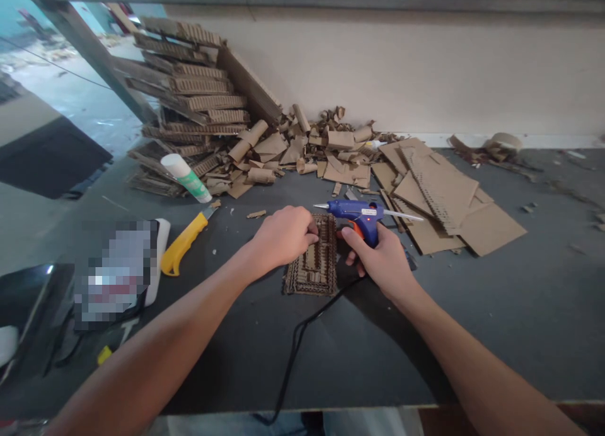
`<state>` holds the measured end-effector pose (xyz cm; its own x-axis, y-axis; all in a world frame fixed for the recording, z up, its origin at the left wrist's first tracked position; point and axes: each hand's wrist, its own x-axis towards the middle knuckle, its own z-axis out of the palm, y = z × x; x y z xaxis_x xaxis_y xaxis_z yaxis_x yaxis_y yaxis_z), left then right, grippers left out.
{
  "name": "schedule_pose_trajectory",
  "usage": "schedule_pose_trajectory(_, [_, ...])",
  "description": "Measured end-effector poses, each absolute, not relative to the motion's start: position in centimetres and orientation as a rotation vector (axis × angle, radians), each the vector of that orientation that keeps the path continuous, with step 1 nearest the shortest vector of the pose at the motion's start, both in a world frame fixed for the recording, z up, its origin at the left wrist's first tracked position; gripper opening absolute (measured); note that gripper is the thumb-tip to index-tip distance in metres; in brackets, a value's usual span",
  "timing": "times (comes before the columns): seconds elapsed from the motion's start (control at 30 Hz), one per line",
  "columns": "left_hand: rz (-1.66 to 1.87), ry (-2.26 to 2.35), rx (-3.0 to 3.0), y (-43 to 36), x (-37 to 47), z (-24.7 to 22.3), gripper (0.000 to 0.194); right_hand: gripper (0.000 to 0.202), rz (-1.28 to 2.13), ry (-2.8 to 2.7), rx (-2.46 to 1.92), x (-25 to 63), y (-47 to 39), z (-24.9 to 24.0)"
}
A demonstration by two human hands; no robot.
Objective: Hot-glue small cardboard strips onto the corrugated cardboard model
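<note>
A small rectangular piece built of corrugated cardboard strips lies flat on the dark table in front of me. My left hand is over its upper left part, fingers pinched downward at the strips; whatever is between the fingertips is hidden. In my right hand is a blue hot glue gun with an orange trigger and a lit red light. Its metal nozzle points left, just above the cardboard piece's far end, and a clear glue stick sticks out of its back. A black cord runs toward the table's front edge.
Left of my hands lie a yellow utility knife, a white-and-green tube and a blurred device. Behind them rises a stack of cardboard frames. Cardboard scraps are heaped at the back, with flat cardboard sheets to the right.
</note>
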<state>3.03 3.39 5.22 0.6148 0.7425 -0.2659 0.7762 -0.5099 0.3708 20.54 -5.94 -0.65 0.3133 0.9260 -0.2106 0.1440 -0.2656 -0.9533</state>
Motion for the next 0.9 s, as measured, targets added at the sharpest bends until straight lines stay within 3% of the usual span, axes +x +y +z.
schedule_pose_trajectory(0.9, [-0.142,1.11,2.631,2.7,3.2,4.8,0.018,0.047,1.056,-0.99,-1.662,20.5,-6.0,-0.5])
